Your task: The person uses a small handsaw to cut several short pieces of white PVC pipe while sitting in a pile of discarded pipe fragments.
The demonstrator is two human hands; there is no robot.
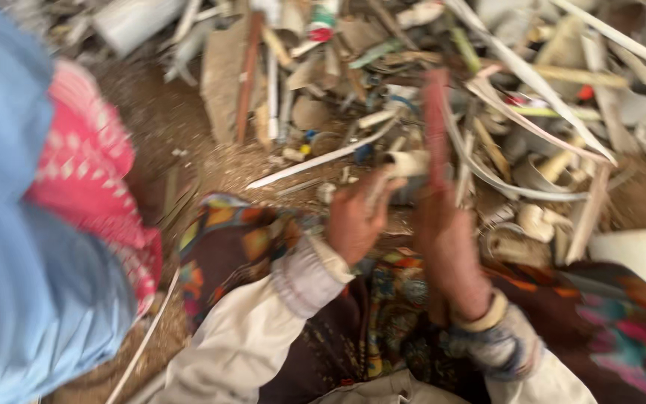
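We look down, through blur, at our left hand [357, 217] closed around a short pale pipe piece [405, 164] and our right hand [446, 251] gripping a reddish-brown strip [435, 127] that stands upright. Beyond them lies a heap of scrap plastic [532, 90] on brown dirt [162, 120]. A person in blue [16, 224] crowds our left.

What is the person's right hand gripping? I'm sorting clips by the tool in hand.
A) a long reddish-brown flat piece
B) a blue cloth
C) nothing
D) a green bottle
A: the right hand is closed around a long reddish-brown flat piece that rises above the scrap pile.
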